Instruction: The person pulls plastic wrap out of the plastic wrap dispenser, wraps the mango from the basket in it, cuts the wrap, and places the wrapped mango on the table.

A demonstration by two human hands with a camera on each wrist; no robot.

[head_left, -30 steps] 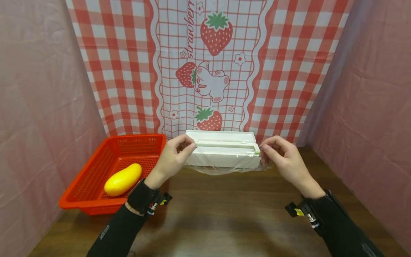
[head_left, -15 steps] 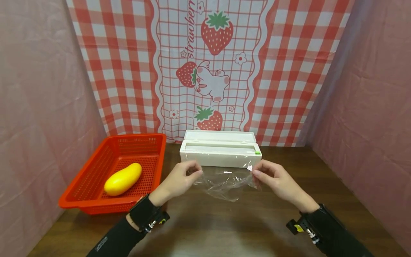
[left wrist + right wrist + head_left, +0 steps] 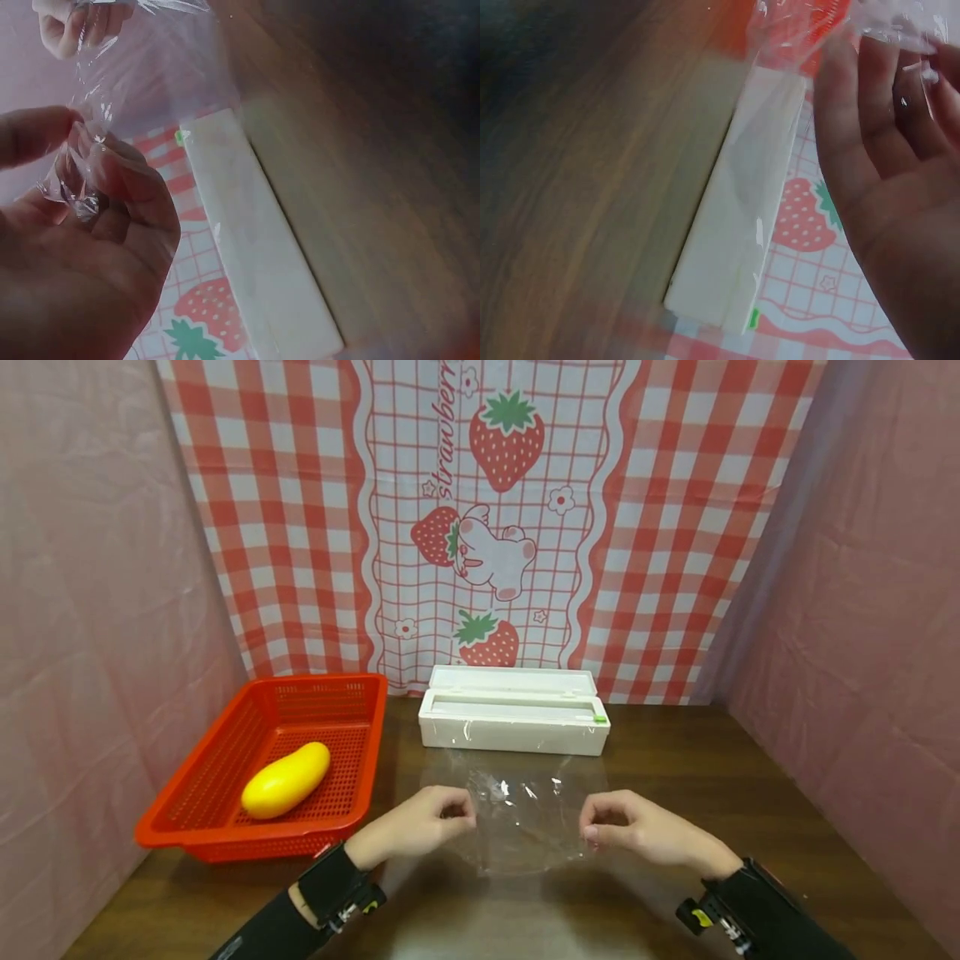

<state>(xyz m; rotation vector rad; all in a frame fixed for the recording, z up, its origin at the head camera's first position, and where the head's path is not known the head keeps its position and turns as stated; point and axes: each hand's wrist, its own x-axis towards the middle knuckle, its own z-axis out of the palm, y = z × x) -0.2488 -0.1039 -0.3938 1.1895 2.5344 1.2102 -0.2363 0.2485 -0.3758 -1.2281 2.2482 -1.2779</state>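
Observation:
A sheet of clear plastic wrap (image 3: 525, 814) stretches from the white wrap dispenser (image 3: 517, 735) toward the front of the table. The left hand (image 3: 423, 820) pinches one front corner between thumb and fingers, and the film bunches at those fingertips in the left wrist view. At the opposite corner the right hand (image 3: 648, 831) pinches the film too; its fingers (image 3: 844, 112) show through the wrap in the right wrist view. The dispenser's lid (image 3: 513, 681) is raised at the back, and a small green cutter (image 3: 600, 719) sits at its right end.
An orange-red plastic basket (image 3: 198, 837) stands at the left, with a yellow mango-shaped fruit (image 3: 287, 781) in it. Behind the wooden table (image 3: 675, 760) hangs a checked strawberry cloth (image 3: 660, 568). Pink curtains (image 3: 862, 610) enclose both sides.
Both hands have moved from beside the dispenser toward the front of the table, drawing the plastic wrap out into a longer sheet. The dispenser and basket have stayed in place.

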